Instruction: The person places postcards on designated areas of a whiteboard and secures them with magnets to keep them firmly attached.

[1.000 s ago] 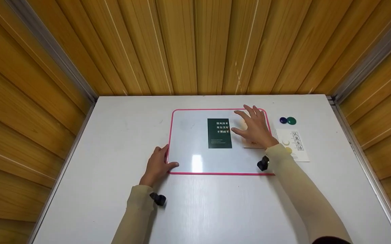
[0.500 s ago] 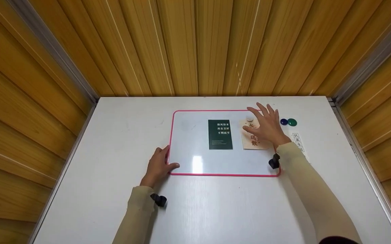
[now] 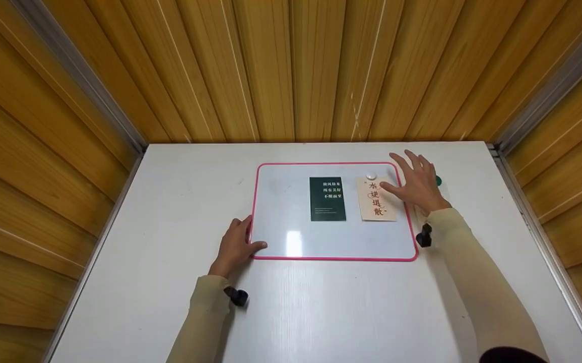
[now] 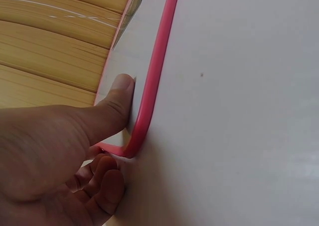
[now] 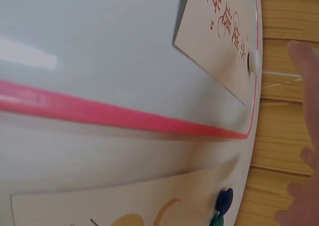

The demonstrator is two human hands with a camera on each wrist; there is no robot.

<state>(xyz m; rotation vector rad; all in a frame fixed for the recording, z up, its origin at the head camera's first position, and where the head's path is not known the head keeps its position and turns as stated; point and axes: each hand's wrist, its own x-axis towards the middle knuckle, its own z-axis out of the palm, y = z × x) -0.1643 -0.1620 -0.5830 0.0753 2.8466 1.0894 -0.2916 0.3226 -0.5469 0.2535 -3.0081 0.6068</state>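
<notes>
A whiteboard with a pink rim lies on the white table. My left hand grips its near left corner, thumb on the surface and the other fingers curled at the rim. On the board a dark green card lies left of a beige card with red characters. A round white magnet sits on the beige card's top edge. My right hand holds nothing; its fingers are spread above the board's right rim, beside the beige card.
Right of the board lie a dark blue magnet, a green magnet and a white card with yellow shapes, mostly hidden under my right hand in the head view. Wood-look panels stand behind the table.
My right hand has moved right, off the beige card and towards the magnets, uncovering the card and the white magnet. My left hand has stayed at the board's corner.
</notes>
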